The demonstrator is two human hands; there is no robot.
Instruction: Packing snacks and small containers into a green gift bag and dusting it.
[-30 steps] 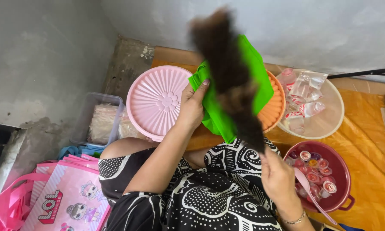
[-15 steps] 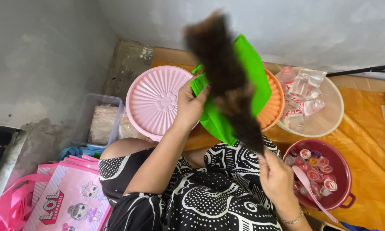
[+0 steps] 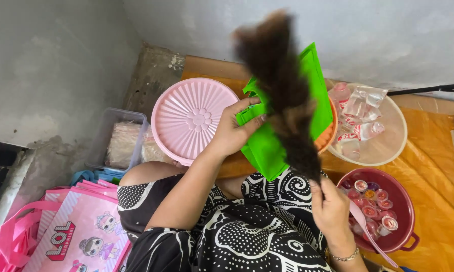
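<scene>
A green bag (image 3: 287,126) is being held up over the lap, above the orange mat (image 3: 438,211), by the left hand (image 3: 232,131). That hand is being kept closed on the bag's handle and upper edge, thumb on the near face, fingers curled round. The bag is being presented with its long axis running from lower left to upper right, its top corner pointing toward the wall.

A dark blurred tuft (image 3: 282,95), apparently hair close to the lens, is hanging across the bag, so part of the bag's face is being hidden.

The right hand (image 3: 333,211) is being held lower and to the right, below the bag's bottom corner, fingers loosely curled. Whether anything is being gripped there cannot be told. The left hand is the one on the bag; the right is near but apart from it.

Along the mat's far edge a pink lid (image 3: 194,121), an orange dish (image 3: 328,136) and a clear bowl (image 3: 383,146) of packets are lying. A maroon tub (image 3: 406,221) of small cups is standing just beside the right hand.
</scene>
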